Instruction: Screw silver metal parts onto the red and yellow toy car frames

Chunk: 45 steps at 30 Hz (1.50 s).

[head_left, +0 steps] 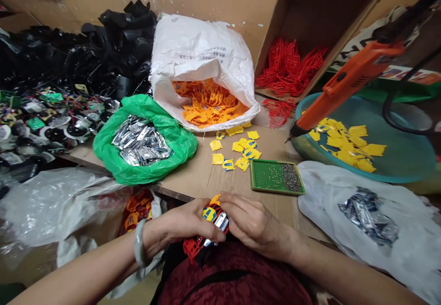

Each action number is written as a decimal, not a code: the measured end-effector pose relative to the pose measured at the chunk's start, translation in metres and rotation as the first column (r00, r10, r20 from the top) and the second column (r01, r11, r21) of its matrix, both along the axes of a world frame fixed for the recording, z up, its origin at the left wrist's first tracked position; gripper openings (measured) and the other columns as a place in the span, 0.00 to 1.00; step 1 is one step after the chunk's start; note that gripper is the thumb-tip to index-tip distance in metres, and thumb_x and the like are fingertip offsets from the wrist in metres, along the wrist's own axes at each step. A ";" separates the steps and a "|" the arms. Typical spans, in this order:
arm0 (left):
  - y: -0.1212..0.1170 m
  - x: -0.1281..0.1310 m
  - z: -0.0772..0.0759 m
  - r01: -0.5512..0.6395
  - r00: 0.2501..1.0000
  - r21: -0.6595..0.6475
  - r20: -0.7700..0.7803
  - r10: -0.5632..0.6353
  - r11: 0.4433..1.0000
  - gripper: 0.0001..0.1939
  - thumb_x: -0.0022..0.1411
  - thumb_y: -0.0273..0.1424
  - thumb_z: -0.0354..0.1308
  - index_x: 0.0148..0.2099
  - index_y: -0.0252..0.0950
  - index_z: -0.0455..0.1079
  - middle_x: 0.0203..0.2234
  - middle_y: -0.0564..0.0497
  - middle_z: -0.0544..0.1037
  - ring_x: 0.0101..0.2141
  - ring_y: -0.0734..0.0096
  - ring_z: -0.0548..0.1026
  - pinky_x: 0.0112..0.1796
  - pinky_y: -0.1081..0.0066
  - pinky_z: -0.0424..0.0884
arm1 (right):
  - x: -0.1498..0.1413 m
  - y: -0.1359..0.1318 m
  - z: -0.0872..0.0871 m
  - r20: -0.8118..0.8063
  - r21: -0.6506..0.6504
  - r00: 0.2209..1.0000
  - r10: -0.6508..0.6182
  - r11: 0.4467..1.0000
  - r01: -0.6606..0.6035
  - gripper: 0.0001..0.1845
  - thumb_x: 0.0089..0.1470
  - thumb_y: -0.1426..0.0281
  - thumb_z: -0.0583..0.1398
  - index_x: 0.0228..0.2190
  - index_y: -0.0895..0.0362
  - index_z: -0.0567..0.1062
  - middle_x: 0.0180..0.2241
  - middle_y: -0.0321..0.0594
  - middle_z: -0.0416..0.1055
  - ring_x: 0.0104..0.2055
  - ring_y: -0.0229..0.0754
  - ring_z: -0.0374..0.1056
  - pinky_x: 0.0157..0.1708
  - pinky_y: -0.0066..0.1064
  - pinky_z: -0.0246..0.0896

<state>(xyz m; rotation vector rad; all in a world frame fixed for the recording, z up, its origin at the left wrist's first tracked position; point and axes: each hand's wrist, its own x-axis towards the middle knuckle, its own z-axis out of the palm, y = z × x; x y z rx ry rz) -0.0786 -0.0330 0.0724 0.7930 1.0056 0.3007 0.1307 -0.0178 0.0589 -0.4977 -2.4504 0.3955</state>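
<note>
Head view: left hand (184, 220) gripped multicoloured assembly (221, 221) at table's near edge, just before person's torso; right hand (255, 222) touched its upper end, full grip unclear. Orange, yellow, red, silver parts already together in it; fastening unclear. Apparently much left: loose yellow pieces (216, 145), silver parts (141, 142), orange parts (210, 105), red frames (291, 66), screws (292, 177). Orange screwdriver (347, 77) hung unheld. White sack (203, 38) bore inverted Chinese print, too small to read surely; no brand legible.

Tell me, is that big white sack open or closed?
Open: the white sack has its mouth gaping toward the camera, with orange parts showing inside.
</note>
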 end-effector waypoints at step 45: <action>-0.012 0.019 -0.015 -0.279 0.956 0.037 0.103 0.274 0.960 0.18 0.44 0.36 0.73 0.34 0.33 0.71 0.23 0.56 0.68 0.25 0.75 0.61 0.28 0.71 0.55 | 0.003 0.014 -0.023 -0.212 -0.070 0.977 0.024 0.997 -0.039 0.24 0.58 0.82 0.52 0.56 0.66 0.68 0.51 0.60 0.75 0.59 0.51 0.71 0.56 0.44 0.74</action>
